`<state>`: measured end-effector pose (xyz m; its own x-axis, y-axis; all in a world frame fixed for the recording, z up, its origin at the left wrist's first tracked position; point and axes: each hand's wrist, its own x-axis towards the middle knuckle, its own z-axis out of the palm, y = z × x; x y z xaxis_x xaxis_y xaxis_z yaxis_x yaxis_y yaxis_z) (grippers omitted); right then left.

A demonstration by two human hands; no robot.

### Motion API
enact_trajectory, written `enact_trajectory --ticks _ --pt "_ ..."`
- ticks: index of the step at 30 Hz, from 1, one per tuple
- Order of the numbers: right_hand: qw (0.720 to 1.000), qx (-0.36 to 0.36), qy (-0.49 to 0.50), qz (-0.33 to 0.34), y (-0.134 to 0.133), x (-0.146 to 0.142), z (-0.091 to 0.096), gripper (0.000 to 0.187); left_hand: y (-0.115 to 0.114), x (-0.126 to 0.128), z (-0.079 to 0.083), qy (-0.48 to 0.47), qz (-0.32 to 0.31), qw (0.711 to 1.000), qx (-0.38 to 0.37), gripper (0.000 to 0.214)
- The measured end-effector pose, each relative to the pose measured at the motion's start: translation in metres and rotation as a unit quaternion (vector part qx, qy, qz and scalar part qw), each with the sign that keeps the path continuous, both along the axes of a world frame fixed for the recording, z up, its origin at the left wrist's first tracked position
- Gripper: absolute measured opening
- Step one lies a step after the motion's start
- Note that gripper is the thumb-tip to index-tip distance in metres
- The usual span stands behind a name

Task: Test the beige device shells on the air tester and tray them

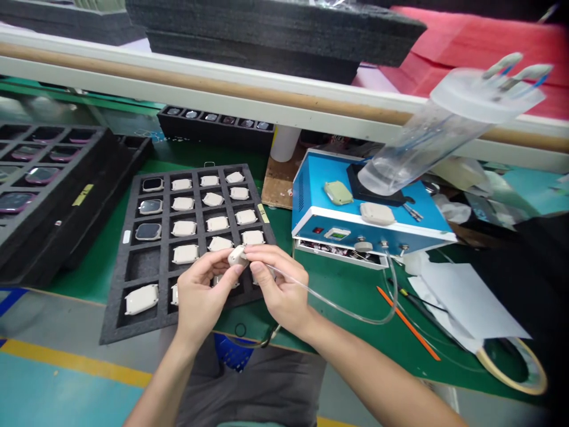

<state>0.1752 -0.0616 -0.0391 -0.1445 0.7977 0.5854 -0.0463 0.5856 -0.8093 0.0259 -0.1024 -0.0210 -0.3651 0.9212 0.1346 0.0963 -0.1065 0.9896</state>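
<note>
A small beige watch case point(237, 255) is pinched in the fingertips of my left hand point(201, 292), tilted above the tray. My right hand point(284, 289) is closed on the end of a thin clear tube point(338, 306), its fingertips at the right side of the case. What the tube's tip touches is hidden by my fingers. Below both hands lies a black foam tray point(144, 264) with several beige watch cases point(184, 228) in its compartments. Its left column also holds dark-faced watch pieces point(149, 231). My hands cover part of the lower rows.
A blue machine point(306, 190) stands at the right, with the tube attached to its front. On top are a green case point(338, 193), a beige case point(377, 213) and a clear cylinder point(413, 139). An orange stick point(409, 323) and tape roll point(536, 370) lie right; stacked foam trays point(84, 219) left.
</note>
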Motion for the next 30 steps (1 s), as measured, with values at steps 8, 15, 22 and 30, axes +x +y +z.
enact_trajectory --ticks 8,15,22,30 --pt "1.0 0.007 0.002 -0.013 -0.0023 -0.0016 0.0037 0.018 -0.0036 0.0005 -0.0013 0.001 -0.007 1.0 0.003 0.022" --pt "1.0 0.01 0.0 -0.015 -0.0022 -0.0017 0.0038 0.017 -0.002 0.0006 -0.0009 0.003 -0.006 1.0 0.006 0.021" --pt "1.0 0.001 -0.01 -0.014 -0.0014 -0.0009 0.0028 0.016 -0.0019 0.0002 0.0003 0.005 0.0 1.0 -0.001 0.024" --pt "1.0 -0.004 -0.007 -0.016 0.0008 -0.0023 0.0051 0.016 -0.0008 -0.0012 0.0005 0.018 0.0 1.0 0.008 0.025"
